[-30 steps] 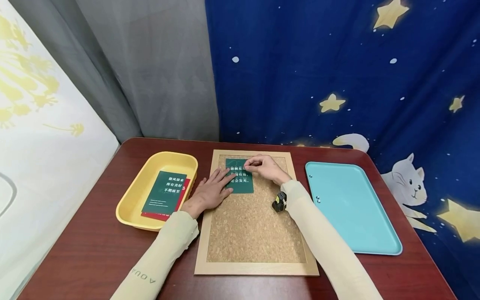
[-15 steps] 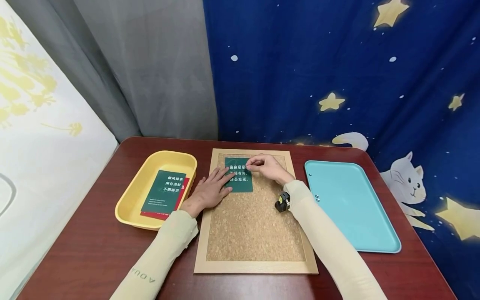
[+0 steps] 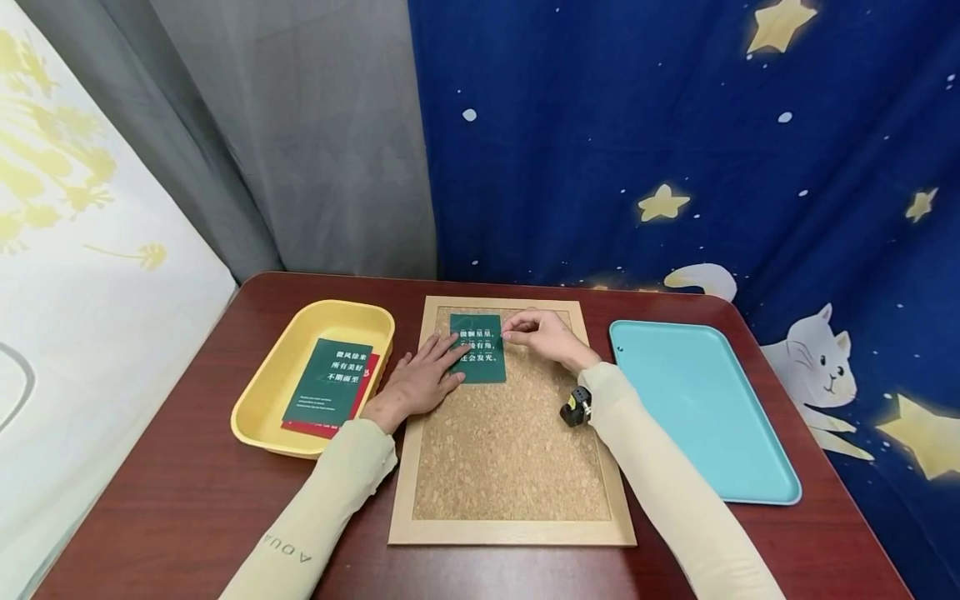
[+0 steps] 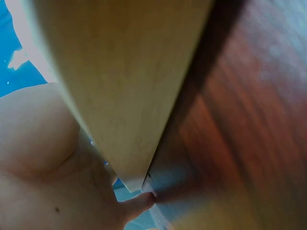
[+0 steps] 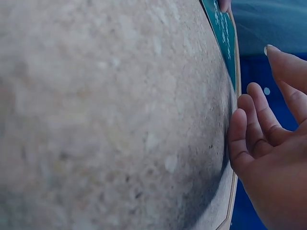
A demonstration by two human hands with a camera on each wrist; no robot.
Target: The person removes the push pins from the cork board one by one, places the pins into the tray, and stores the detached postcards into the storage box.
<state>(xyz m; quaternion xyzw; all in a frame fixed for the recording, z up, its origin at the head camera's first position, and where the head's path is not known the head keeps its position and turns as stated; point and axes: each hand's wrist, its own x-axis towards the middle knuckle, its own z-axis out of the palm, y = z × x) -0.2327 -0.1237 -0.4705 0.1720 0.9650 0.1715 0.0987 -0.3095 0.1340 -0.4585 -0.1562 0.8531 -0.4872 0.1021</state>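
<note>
Your left hand [image 3: 417, 385] lies flat, its straight fingers [image 3: 448, 357] pressing the left edge of the dark green printed card [image 3: 477, 348], which lies long axis away from you at the far end of the framed cork board [image 3: 510, 450]. Your right hand [image 3: 546, 335] sits just right of the card's top corner, fingers loosely curled, holding nothing that shows.

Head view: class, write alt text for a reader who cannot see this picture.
A person's left hand lies flat on a green card on a cork board, while the right hand hovers at the card's top right corner. A yellow tray with more cards sits left; a blue tray sits right.
</note>
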